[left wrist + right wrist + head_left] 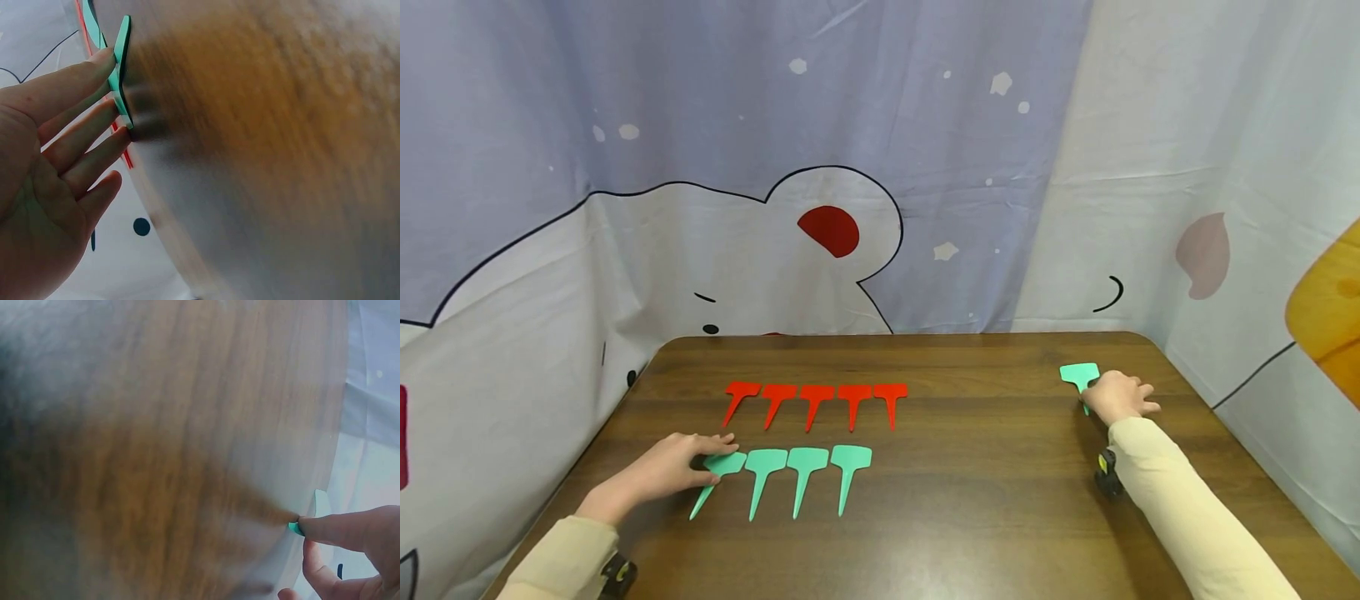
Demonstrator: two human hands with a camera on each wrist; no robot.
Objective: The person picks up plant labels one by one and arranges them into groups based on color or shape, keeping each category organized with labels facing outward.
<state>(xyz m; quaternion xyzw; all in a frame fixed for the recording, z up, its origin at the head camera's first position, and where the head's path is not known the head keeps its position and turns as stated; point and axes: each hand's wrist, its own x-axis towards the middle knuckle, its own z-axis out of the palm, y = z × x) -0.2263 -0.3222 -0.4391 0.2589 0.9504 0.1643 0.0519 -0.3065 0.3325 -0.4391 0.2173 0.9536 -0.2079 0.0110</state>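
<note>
Several T-shaped plastic plant labels lie on the wooden table (970, 500). My left hand (666, 471) is at the leftmost green plant label (724, 463), thumb on one side of its head and fingers at the other. In the left wrist view, the thumb touches this green label (124, 40) while the other fingers stay fairly straight. At the far right, my right hand (1117, 397) pinches another green plant label (1078, 373) by its narrow stem. Part of that stem is hidden behind the fingertips.
Three more green labels (808, 460) lie in a row right of my left hand, stems toward me. Behind them runs a row of several red labels (816, 396). A printed curtain (955, 167) hangs behind the table's far edge.
</note>
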